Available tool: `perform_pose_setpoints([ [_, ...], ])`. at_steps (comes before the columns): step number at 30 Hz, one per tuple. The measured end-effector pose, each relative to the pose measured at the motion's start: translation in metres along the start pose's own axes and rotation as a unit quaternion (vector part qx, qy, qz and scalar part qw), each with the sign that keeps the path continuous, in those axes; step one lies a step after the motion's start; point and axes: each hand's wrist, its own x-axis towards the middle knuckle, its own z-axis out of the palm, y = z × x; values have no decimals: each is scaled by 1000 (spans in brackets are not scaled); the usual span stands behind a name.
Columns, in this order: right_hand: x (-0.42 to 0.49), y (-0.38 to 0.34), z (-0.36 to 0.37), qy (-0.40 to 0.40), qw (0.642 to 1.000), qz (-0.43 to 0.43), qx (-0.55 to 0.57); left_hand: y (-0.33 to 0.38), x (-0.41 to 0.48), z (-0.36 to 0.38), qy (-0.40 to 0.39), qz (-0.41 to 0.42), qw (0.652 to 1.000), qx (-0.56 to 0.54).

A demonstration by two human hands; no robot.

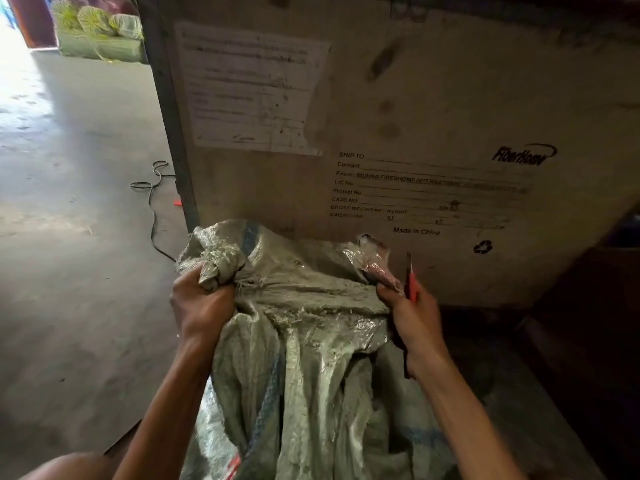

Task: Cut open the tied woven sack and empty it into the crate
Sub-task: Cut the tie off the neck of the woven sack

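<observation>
A dirty grey-green woven sack (304, 358) with a blue stripe stands in front of me, its top pressed against the side of a big plywood crate (433, 98). My left hand (202, 303) is clenched on the sack's bunched left corner. My right hand (414, 320) grips the right corner, which is wrapped in shiny clear plastic (375, 268). The same hand also holds a red-handled cutter (410, 275), blade pointing up. The sack's mouth looks gathered and closed; its contents are hidden.
The crate's side carries a paper label (249, 88) and printed shipping text. A black cable (152, 188) lies coiled on the concrete floor at the left. Green bundles (100, 26) are stacked far back left. The area to the right is dark.
</observation>
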Motion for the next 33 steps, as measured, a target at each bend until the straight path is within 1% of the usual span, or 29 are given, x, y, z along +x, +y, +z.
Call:
perform_pose_setpoints([
  [2,-3,1,-1,-6,1000,-5,6,3,-4,3,-13,-39,999,-25],
  [3,-5,-1,-1,-16,1000,1,21,5,-4,5,-39,-65,996,-50],
  [4,-6,-4,-3,-29,999,6,37,8,-4,7,-92,-101,987,-81],
  [5,-5,-5,-4,-43,998,8,45,11,-6,7,-168,-141,970,-105],
  [6,-7,-8,-4,-61,997,4,47,16,-9,6,-251,-174,946,-112],
  [7,-6,-8,-3,-85,995,3,53,21,-12,5,-316,-189,925,-95],
  [8,-8,-8,-1,-115,991,5,69,27,-18,5,-375,-181,907,-71],
  [9,-11,-9,2,-148,985,10,93,31,-26,7,-417,-163,893,-41],
  [10,-16,-11,7,-179,977,12,116,31,-33,11,-436,-146,888,-24],
  [12,-21,-13,13,-200,967,17,155,29,-44,25,-413,-138,900,-37],
  [14,-24,-15,16,-179,974,13,138,20,-49,36,-378,-152,913,-34],
  [16,-24,-14,16,-142,989,-24,35,11,-49,42,-343,-143,928,-16],
  [18,-19,-11,13,-75,992,-62,-82,6,-50,44,-305,-126,944,18],
  [21,-4,14,-4,36,969,-128,-208,1,-56,46,-273,-110,954,59],
  [23,9,40,-27,107,945,-138,-275,-1,-61,51,-273,-109,954,64],
  [26,20,89,-73,145,910,-80,-381,-4,-67,58,-276,-100,953,75],
  [29,17,142,-125,171,879,-11,-444,-1,-75,68,-290,-91,947,100],
  [30,11,158,-142,173,872,26,-457,1,-78,72,-299,-88,944,106],
  [32,-4,186,-171,168,859,127,-466,4,-83,80,-312,-71,940,118],
  [33,-13,200,-182,156,857,164,-464,6,-85,85,-318,-63,938,122],
])
